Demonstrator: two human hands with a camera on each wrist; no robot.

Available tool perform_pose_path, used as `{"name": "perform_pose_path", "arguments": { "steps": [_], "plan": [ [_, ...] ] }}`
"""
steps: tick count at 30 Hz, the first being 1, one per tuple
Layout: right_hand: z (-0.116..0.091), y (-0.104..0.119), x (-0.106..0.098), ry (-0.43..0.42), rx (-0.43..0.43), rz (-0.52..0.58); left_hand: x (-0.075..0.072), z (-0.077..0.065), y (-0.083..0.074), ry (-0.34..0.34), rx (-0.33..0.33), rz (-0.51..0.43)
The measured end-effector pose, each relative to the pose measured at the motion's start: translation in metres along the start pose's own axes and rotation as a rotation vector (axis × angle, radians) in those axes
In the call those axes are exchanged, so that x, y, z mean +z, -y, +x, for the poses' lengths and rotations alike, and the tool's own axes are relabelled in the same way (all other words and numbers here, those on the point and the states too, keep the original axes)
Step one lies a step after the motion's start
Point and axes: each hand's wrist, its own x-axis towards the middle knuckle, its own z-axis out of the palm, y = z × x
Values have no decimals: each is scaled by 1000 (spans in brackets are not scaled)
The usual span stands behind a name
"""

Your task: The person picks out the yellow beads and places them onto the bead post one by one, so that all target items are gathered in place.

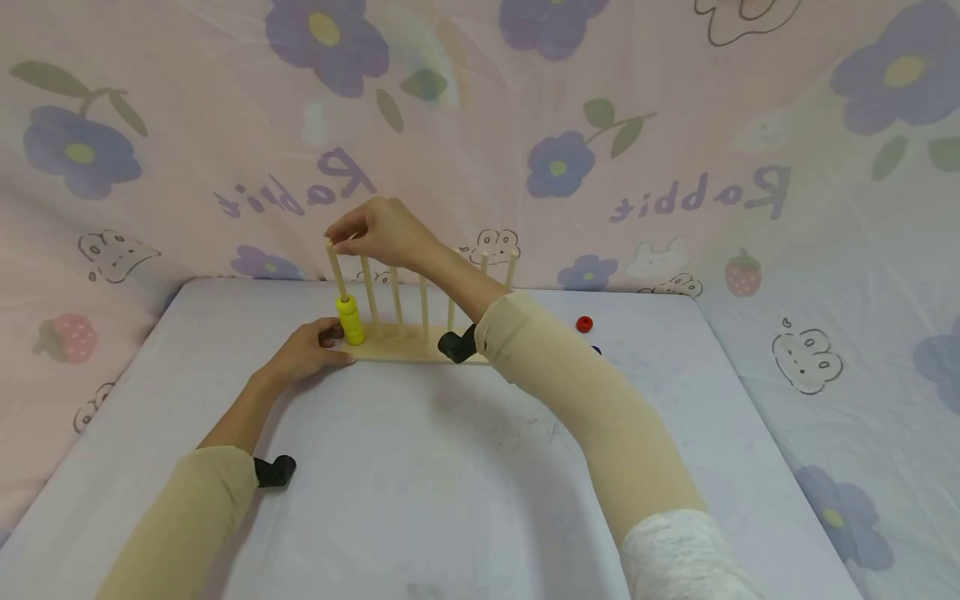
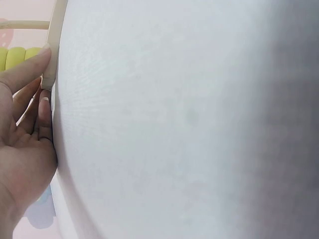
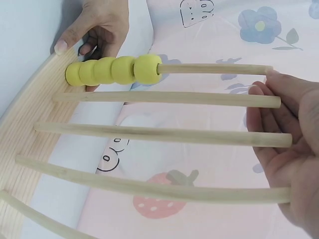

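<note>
A wooden peg rack (image 1: 397, 343) stands on the table with a row of upright pegs. Several yellow beads (image 1: 349, 321) are stacked at the bottom of its leftmost peg (image 3: 214, 68). My left hand (image 1: 306, 348) grips the left end of the base, its thumb on the board's edge beside the beads. At the top of that same peg is my right hand (image 1: 390, 233), with a fingertip touching the peg's tip. Its fingers (image 3: 256, 117) are loosely bent, and no bead shows between them. The other pegs visible in the right wrist view carry no beads.
A red bead (image 1: 584, 324) lies on the white table to the right of the rack. Near it a dark blue bead (image 1: 596, 350) is mostly hidden by my right sleeve. A patterned cloth (image 1: 450, 150) hangs behind the table.
</note>
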Motion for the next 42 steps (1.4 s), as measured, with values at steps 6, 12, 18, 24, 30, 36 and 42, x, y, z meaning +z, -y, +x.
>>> {"name": "perform_pose_path", "arguments": {
  "steps": [6,12,18,24,30,36,42],
  "plan": [
    [-1,-1,-2,-35,-16,20,-1,0,-2,-2,8,-2],
    [-2,-2,-4,-37,-16,63,-1,-2,-3,2,2,9],
    [-8,2,-9,-52,-33,76,0,-2,-4,-2,12,14],
    [-15,1,-13,-85,-26,133,0,-2,-4,-4,9,24],
    [-26,-5,-19,-135,-34,177,0,-3,-4,-4,11,26],
    [-41,-9,-30,-180,-52,205,1,-3,-6,4,13,18],
    [-58,-13,-40,-224,-92,204,-1,-2,-4,2,21,29]
  ]
}}
